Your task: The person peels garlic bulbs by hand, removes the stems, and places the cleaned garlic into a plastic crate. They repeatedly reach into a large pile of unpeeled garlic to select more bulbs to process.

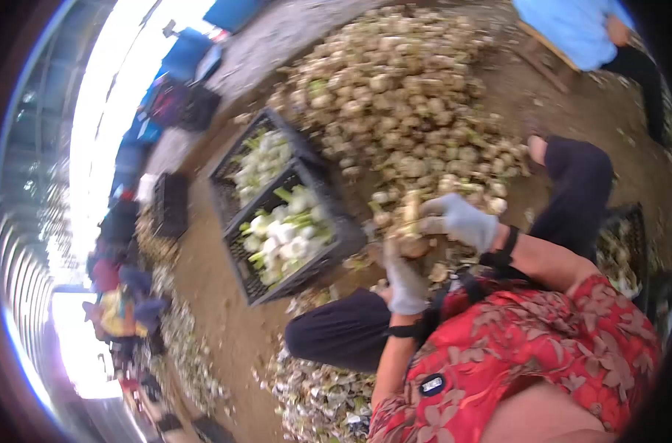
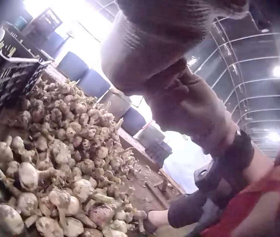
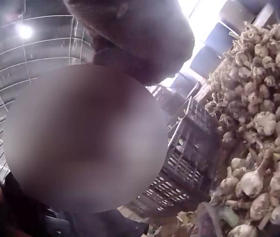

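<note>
In the head view, a brownish garlic bulb [image 1: 412, 244] with a pale upright stalk [image 1: 410, 209] is between two white-gloved hands. My left hand [image 1: 406, 286] grips the bulb from the near side. From the other side my right hand [image 1: 460, 221] holds it, fingers curled at the stalk. In the left wrist view the left glove [image 2: 155, 44] fills the top, the right hand [image 2: 192, 106] below it; the bulb is hidden there. A gloved hand [image 3: 140, 39] shows at the top of the right wrist view, above a blurred oval. Just beyond lies a heap of unpeeled garlic [image 1: 395, 96].
Two dark crates [image 1: 240, 240] to the left hold cleaned white bulbs [image 1: 284, 236] with green stems. Peelings [image 1: 314, 395] cover the ground near the left knee. Another crate [image 1: 622, 251] stands at the right. A person in blue [image 1: 572, 29] sits across the heap.
</note>
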Demonstrator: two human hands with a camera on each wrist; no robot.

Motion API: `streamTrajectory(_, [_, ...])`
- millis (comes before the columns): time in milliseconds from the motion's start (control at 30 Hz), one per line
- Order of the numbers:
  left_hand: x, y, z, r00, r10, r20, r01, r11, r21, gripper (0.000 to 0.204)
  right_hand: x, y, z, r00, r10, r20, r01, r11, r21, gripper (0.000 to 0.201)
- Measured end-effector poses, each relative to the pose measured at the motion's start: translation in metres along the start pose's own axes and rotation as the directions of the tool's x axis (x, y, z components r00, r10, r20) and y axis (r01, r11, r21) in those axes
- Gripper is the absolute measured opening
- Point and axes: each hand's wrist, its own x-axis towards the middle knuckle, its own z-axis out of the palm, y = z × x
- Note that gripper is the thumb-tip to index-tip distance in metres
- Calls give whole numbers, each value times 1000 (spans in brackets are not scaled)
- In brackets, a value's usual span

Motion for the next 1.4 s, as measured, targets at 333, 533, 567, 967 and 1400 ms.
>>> streamTrajectory(333, [19, -12, 5, 925, 380, 15, -372, 896, 241, 46, -4, 15, 4, 968, -190, -162, 138, 948, -286, 38])
streamTrajectory(533, [19, -9, -12, 992, 73, 101, -88, 984, 152, 51, -4, 9, 14, 972, -87, -217, -46, 839, -543, 30])
streamTrajectory(567, [19, -8, -17, 984, -91, 156, 90, 996, 9, 55, -3, 12, 17, 948, -236, -215, 15, 707, -707, 30])
streamTrajectory(967, [33, -14, -26, 944, 331, -16, -303, 883, 359, 47, 6, 4, 15, 948, 286, -141, -296, 954, -50, 30])
streamTrajectory(1400, [27, 4, -7, 1000, -9, -15, 10, 998, 69, 52, -3, 7, 34, 918, -281, -281, 205, 940, -272, 23])
